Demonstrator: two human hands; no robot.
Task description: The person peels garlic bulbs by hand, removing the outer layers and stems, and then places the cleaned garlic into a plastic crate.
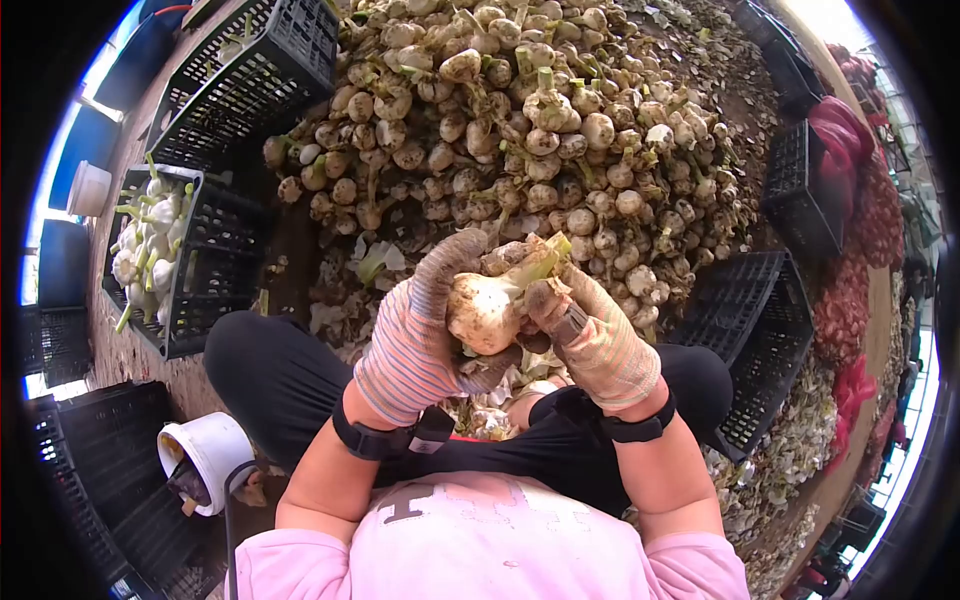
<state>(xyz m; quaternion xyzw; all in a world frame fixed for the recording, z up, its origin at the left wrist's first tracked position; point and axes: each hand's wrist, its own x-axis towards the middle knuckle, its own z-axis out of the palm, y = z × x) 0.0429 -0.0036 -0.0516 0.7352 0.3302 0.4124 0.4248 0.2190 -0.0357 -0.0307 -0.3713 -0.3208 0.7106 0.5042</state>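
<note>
A dirty garlic bulb [483, 308] with a short green stalk is held up in front of me between both gloved hands. My left hand [425, 335], in a striped work glove, cups the bulb from the left and from behind. On the bulb's right side, my right hand [598, 340] pinches the outer skin with its thumb and fingers. Just beyond the hands lies a big heap of unpeeled garlic bulbs [520, 130]. I am sitting on the ground with my knees apart.
A black crate [195, 265] at the left holds cleaned white bulbs. An empty black crate [250, 85] stands behind it and another [760, 340] at my right. A white bucket [205, 455] sits by my left knee. Peeled skins litter the ground. Red mesh sacks [850, 300] lie at the far right.
</note>
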